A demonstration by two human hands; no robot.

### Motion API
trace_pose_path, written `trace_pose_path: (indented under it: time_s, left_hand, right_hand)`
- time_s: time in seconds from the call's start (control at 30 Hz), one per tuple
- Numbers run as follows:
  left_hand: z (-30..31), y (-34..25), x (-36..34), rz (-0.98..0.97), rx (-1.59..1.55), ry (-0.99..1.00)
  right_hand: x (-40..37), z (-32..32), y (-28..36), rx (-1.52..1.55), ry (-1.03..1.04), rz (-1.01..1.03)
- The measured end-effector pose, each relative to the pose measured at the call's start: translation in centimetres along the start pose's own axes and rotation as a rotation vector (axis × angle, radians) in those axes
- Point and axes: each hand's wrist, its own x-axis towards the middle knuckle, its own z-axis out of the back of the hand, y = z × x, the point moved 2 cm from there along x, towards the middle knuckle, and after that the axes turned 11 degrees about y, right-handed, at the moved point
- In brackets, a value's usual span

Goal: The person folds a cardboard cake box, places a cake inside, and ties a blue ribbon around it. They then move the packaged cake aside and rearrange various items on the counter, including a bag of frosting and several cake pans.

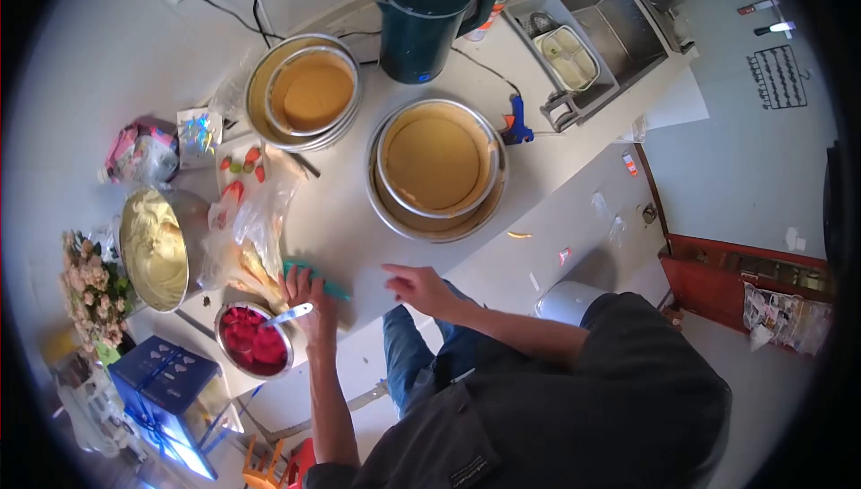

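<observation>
My left hand (309, 299) is at the table's front edge, its fingers closed over a flat teal-green piece (334, 288) that looks like a scraper, partly hidden under the hand. Just beside it stands a metal bowl of red fruit pieces in red liquid (255, 340), with a spoon (289, 314) across its rim. My right hand (420, 291) hovers by the front edge, holding nothing, fingers apart with the index finger stretched out. Beyond my hands, a round tin of baked cake (437, 159) sits inside a wider tin (395, 211).
A second set of cake tins (311, 91) stands behind, near a dark green kettle (423, 27). A blue glue gun (517, 123) lies right of the front tins. On the left are a bowl of pale cream (154, 251), plastic bags (256, 211), strawberries (252, 155) and a blue box (164, 371).
</observation>
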Motion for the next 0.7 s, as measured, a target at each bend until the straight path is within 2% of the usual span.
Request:
trace_pose_path:
  time_s: [0.07, 0.17, 0.27, 0.37, 0.5, 0.57, 0.7]
  left_hand:
    - [-0.9, -0.8, -1.0, -0.014, 0.057, -0.076]
    - [-0.7, -3.9, -3.5, -0.009, 0.009, -0.015]
    - [-0.2, -7.1, -6.2, 0.003, -0.059, 0.020]
    - [0.2, -9.0, -9.8, 0.074, -0.107, 0.070]
    - [0.5, -8.6, -14.9, 0.174, -0.126, 0.080]
    - [1.2, -8.1, -16.7, 0.215, -0.122, 0.070]
    - [1.7, -6.8, -19.7, 0.306, -0.061, 0.050]
  right_hand:
    - [-2.9, 2.0, -2.0, 0.417, -0.017, -0.268]
    - [-5.7, 6.8, -3.0, 0.298, -0.051, -0.266]
    - [-5.8, 11.0, 0.7, 0.636, -0.265, -0.283]
    - [-3.9, 14.6, 0.7, 0.646, -0.451, -0.400]
    - [-1.5, 16.8, -0.4, 0.453, -0.545, -0.285]
    - [-1.4, 17.3, 2.1, 0.332, -0.605, -0.252]
    - [-1.0, 18.7, 2.9, 0.300, -0.542, -0.375]
